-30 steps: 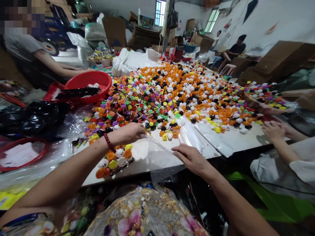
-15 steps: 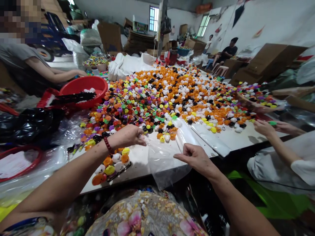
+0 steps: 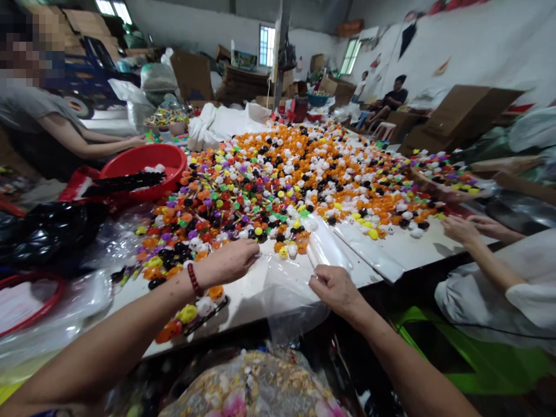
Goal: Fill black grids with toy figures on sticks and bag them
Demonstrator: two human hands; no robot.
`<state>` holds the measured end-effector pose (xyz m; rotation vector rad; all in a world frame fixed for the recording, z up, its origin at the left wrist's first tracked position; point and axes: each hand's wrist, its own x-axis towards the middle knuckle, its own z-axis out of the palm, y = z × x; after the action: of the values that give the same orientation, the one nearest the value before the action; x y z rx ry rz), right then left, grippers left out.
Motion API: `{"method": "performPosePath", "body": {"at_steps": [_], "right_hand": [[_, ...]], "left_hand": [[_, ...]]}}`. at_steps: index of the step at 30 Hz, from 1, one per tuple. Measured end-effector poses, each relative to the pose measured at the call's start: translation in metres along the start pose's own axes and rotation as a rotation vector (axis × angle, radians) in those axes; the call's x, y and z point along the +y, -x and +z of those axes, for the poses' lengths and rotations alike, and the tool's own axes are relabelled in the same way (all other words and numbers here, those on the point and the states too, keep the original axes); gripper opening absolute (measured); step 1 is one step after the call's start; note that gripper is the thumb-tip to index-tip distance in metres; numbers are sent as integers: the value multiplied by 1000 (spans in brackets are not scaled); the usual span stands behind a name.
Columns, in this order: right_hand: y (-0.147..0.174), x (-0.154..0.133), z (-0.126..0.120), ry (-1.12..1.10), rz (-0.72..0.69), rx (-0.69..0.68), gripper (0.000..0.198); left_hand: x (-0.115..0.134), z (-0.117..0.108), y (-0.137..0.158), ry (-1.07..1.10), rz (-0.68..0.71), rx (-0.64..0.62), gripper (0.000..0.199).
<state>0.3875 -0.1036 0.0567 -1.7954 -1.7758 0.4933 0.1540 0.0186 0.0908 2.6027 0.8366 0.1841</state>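
A clear plastic bag [image 3: 284,284] lies over the near edge of the white table [image 3: 243,289], its lower part hanging down. My left hand [image 3: 232,260], with a red bead bracelet at the wrist, has its fingers pinched together at the bag's left side. On the opposite side my right hand [image 3: 339,288] is closed, thumb against curled fingers, at the bag's right edge. Just beyond the bag sits a small cluster of round toy heads [image 3: 292,246] in orange, yellow, white and black. More toy heads [image 3: 189,314] lie by a black strip, partly behind my left forearm.
A big heap of small colourful toys [image 3: 295,156] covers the table. Stacked clear bags [image 3: 325,240] lie right of centre. A red basin [image 3: 145,165] stands at the left, near a person in grey. Another person's hands [image 3: 463,229] work at the right, above a green stool [image 3: 469,359].
My right hand has gone from an extended thumb to thumb and fingers closed at the bag. My left fingers have drawn together. The view has shifted slightly.
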Motion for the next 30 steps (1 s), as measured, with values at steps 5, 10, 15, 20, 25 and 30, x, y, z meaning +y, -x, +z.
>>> {"method": "performPosePath", "body": {"at_steps": [5, 10, 15, 20, 25, 30], "right_hand": [[4, 4, 19, 83, 88, -229, 24], [-5, 20, 26, 31, 118, -55, 30], [-15, 29, 4, -222, 277, 130, 49], [-17, 25, -3, 247, -174, 465, 48], [-31, 29, 10, 586, -303, 630, 35], [-76, 15, 27, 357, 60, 466, 28]], "left_hand": [[14, 7, 0, 429, -87, 120, 29], [27, 5, 1, 936, -195, -42, 32], [27, 8, 0, 394, -236, -16, 41], [18, 5, 3, -246, -247, 261, 23], [-7, -19, 4, -467, -409, 429, 29], [-61, -39, 2, -151, -659, 492, 27]]}}
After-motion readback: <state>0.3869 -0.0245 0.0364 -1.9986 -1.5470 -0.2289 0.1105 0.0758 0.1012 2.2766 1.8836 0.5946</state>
